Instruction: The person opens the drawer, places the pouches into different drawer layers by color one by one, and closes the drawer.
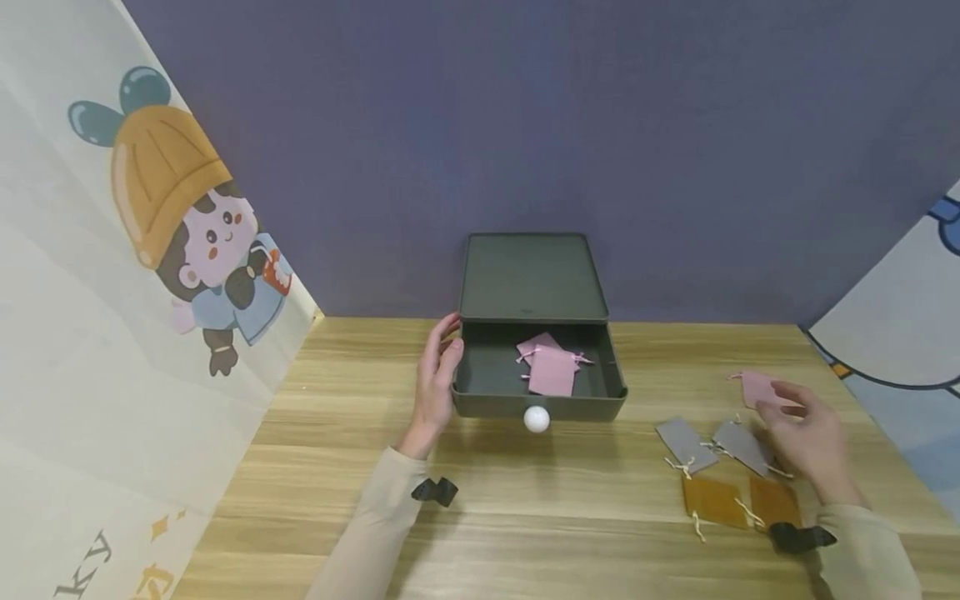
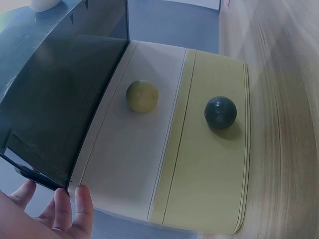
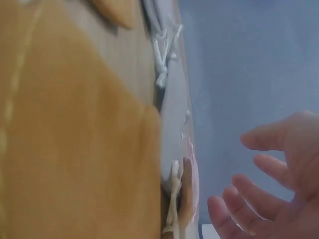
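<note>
A small drawer unit has its dark green top drawer (image 1: 491, 406) pulled out. Inside lie pink drawstring pouches (image 1: 552, 372), partly overlapping. My left hand (image 1: 435, 383) rests along the left side of the drawer unit, its fingertips (image 2: 82, 199) near the unit's edge in the left wrist view. At the right, my right hand (image 1: 810, 433) reaches over another pink drawstring pouch (image 1: 756, 389) on the table, fingers spread and apart in the right wrist view. Beside it lie two grey pouches (image 1: 686, 444) and two orange-brown pouches (image 1: 716, 502) with pale cords.
Below the pulled-out drawer, the left wrist view shows a white drawer (image 2: 134, 149) with a yellowish knob and a pale yellow drawer (image 2: 209, 169) with a dark knob. A white knob (image 1: 536, 419) fronts the green drawer. A blue-grey wall (image 1: 375, 167) stands behind the wooden table (image 1: 337, 417).
</note>
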### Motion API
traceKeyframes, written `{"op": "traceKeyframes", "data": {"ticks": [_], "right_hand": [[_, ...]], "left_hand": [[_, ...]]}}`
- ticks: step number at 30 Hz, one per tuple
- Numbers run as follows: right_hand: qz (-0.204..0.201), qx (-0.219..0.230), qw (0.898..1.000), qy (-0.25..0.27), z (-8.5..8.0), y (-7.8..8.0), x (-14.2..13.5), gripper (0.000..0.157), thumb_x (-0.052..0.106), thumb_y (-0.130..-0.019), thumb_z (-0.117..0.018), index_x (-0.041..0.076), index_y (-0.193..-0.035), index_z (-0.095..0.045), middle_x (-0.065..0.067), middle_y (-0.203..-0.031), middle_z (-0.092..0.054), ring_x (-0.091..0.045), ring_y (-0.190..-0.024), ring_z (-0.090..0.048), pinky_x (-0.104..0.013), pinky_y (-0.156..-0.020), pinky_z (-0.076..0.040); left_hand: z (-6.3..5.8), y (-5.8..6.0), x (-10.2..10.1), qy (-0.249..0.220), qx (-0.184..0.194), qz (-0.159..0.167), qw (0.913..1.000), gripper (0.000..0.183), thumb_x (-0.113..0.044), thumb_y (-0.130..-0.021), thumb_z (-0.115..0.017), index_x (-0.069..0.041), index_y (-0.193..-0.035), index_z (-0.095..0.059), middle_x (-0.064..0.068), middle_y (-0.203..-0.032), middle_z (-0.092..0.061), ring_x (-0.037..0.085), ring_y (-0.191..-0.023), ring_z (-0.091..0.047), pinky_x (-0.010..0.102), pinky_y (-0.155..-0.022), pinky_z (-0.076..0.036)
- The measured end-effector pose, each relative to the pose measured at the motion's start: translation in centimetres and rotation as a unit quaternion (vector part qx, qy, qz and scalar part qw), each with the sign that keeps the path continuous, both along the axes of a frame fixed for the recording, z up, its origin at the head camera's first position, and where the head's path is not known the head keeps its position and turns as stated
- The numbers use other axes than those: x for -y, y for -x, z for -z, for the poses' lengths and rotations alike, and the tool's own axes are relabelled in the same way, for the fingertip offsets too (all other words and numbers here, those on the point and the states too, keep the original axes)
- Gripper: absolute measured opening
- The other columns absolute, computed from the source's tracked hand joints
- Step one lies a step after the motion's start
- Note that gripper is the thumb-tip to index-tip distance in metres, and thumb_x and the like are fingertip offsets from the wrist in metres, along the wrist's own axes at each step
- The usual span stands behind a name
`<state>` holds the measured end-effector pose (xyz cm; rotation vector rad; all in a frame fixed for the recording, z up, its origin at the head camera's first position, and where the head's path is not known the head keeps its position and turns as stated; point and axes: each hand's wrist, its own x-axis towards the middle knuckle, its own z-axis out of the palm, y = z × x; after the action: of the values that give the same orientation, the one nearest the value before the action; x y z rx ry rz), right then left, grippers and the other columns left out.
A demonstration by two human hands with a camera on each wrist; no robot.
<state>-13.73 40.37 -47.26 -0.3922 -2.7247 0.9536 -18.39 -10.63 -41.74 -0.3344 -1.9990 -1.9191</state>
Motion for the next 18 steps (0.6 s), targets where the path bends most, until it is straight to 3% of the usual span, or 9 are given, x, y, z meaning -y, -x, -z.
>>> {"op": "traceKeyframes", "data": {"ticks": [2,4,6,8,9,11,13,15,18], "right_hand": [[0.005,0.003,1.0,-0.001,0.1,0.1,-0.3,0.06,0.033,-0.105,-0.061,-0.006,-0.15,-0.053,-0.041,-0.142,-0.057,-0.045,-0.11,-0.066,-0.015,-0.064,-0.039],[0.003,0.0,1.0,-0.005,0.3,0.2,-0.6,0.059,0.033,-0.104,-0.062,-0.007,-0.148,-0.055,-0.042,-0.14,-0.059,-0.019,-0.096,-0.069,-0.015,-0.063,-0.039],[-0.001,0.0,1.0,-0.01,0.3,0.3,-0.9,0.059,0.033,-0.104,-0.062,-0.006,-0.147,-0.056,-0.042,-0.138,-0.06,0.003,-0.084,-0.057,-0.015,-0.063,-0.04],[-0.006,0.001,1.0,-0.013,0.4,0.5,-1.2,0.059,0.034,-0.104,-0.062,-0.007,-0.146,-0.056,-0.042,-0.136,-0.061,0.007,-0.083,-0.054,-0.016,-0.064,-0.04],[-0.01,0.004,1.0,-0.015,0.5,0.6,-1.4,0.059,0.034,-0.105,-0.062,-0.008,-0.147,-0.055,-0.042,-0.137,-0.06,0.0,-0.085,-0.062,-0.017,-0.065,-0.04],[-0.017,0.013,1.0,-0.017,0.6,0.7,-1.9,0.061,0.035,-0.106,-0.06,-0.009,-0.148,-0.053,-0.042,-0.14,-0.057,-0.029,-0.097,-0.072,-0.02,-0.067,-0.039],[-0.022,0.023,0.999,-0.018,0.7,0.9,-2.4,0.062,0.035,-0.107,-0.057,-0.01,-0.149,-0.05,-0.042,-0.144,-0.054,-0.055,-0.114,-0.065,-0.023,-0.07,-0.04],[-0.024,0.035,0.999,-0.019,0.8,1.0,-2.8,0.064,0.036,-0.108,-0.056,-0.011,-0.15,-0.048,-0.042,-0.147,-0.051,-0.061,-0.122,-0.058,-0.03,-0.074,-0.044],[-0.023,0.052,0.998,-0.021,0.7,1.0,-3.2,0.065,0.037,-0.109,-0.054,-0.012,-0.151,-0.046,-0.043,-0.149,-0.048,-0.062,-0.123,-0.056,-0.05,-0.081,-0.052]], "left_hand": [[0.0,0.0,0.0,0.001,0.001,-0.002,1.0,0.053,-0.024,-0.107,-0.047,-0.003,-0.156,-0.049,0.022,-0.155,-0.054,0.043,-0.131,-0.056,0.045,-0.112,-0.045],[0.1,0.1,0.0,0.001,0.0,-0.003,1.0,0.053,-0.025,-0.107,-0.047,-0.003,-0.156,-0.049,0.022,-0.155,-0.054,0.043,-0.131,-0.056,0.045,-0.112,-0.045],[0.1,0.1,0.1,0.001,0.0,-0.003,1.0,0.054,-0.025,-0.107,-0.047,-0.003,-0.156,-0.049,0.022,-0.155,-0.054,0.043,-0.131,-0.056,0.045,-0.112,-0.045],[0.1,0.1,0.1,0.0,-0.001,-0.003,1.0,0.054,-0.025,-0.107,-0.047,-0.004,-0.156,-0.049,0.022,-0.155,-0.054,0.043,-0.13,-0.056,0.045,-0.111,-0.045],[0.1,0.1,0.1,-0.001,-0.001,-0.003,1.0,0.054,-0.026,-0.107,-0.047,-0.004,-0.156,-0.049,0.022,-0.155,-0.054,0.044,-0.13,-0.056,0.045,-0.111,-0.045],[0.1,0.1,0.1,-0.001,-0.001,-0.003,1.0,0.054,-0.026,-0.107,-0.048,-0.004,-0.156,-0.05,0.022,-0.154,-0.054,0.044,-0.129,-0.057,0.044,-0.11,-0.045],[0.1,0.1,0.0,-0.003,-0.001,-0.001,1.0,0.053,-0.025,-0.107,-0.048,-0.004,-0.156,-0.05,0.022,-0.154,-0.054,0.044,-0.129,-0.057,0.043,-0.11,-0.046],[0.1,0.1,0.0,-0.003,-0.001,0.0,1.0,0.053,-0.025,-0.107,-0.047,-0.004,-0.156,-0.049,0.022,-0.154,-0.054,0.044,-0.129,-0.057,0.042,-0.11,-0.046],[0.2,0.1,-0.1,-0.004,-0.002,0.002,1.0,0.053,-0.024,-0.107,-0.047,-0.003,-0.156,-0.049,0.022,-0.154,-0.054,0.045,-0.13,-0.056,0.042,-0.11,-0.046]]}}
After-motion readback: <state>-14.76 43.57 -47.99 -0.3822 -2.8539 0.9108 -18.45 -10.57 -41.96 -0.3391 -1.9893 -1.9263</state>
